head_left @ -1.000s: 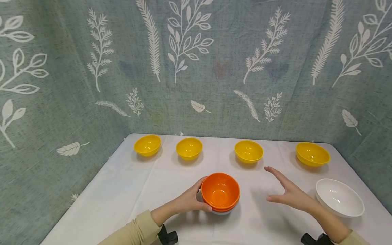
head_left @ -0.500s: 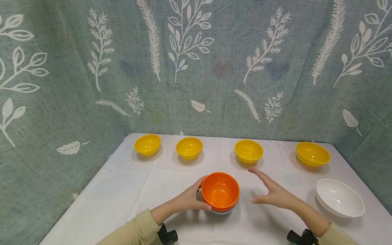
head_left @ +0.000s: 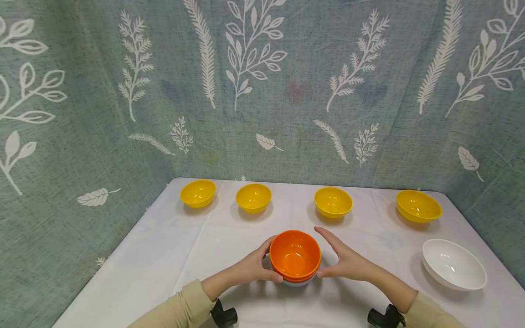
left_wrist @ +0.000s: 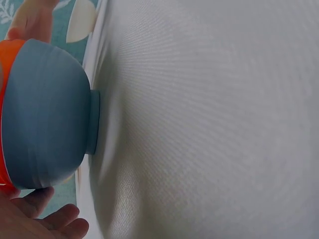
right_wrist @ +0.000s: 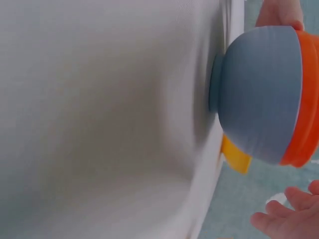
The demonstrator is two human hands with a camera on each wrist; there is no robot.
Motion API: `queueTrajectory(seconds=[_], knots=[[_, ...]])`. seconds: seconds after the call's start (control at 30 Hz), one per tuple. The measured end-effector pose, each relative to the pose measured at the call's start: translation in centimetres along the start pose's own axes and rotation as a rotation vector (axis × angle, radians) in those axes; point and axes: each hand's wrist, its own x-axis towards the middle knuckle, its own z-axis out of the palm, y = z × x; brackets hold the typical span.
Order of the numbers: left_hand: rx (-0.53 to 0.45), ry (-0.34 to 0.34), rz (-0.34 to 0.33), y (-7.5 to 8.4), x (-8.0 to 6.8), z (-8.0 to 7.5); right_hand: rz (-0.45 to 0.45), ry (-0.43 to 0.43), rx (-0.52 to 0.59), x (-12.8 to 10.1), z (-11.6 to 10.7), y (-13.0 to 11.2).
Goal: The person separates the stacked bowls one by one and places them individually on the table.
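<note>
From the head view, my left hand [head_left: 250, 268] grips the left side of the stacked orange bowl [head_left: 295, 256] at near centre of the tabletop [head_left: 164, 255]; my right hand [head_left: 348, 263] is flat-fingered beside its right side, contact unclear. Both wrist views reveal a grey-blue bowl [left_wrist: 47, 114] under the orange one, barely visible from above. No readable writing appears

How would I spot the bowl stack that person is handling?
Start at the white-clothed table. Near its front edge, between both hands, sits the stack of plastic bowls. It alone is orange on top with a grey-blue bowl beneath; the others are single yellow or white.
</note>
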Motion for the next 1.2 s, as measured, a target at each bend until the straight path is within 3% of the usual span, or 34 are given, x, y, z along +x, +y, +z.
queueTrajectory(seconds=[0.53, 1.2], knots=[[-0.013, -0.006, 0.025, -0.2, 0.2, 0.1, 0.047, -0.076, 0.088, 1.6, 1.5, -0.2], [-0.068, 0.0, 0.012, -0.3, 0.2, 0.3, -0.003, -0.003, 0.103, 2.1, 2.7, -0.2]])
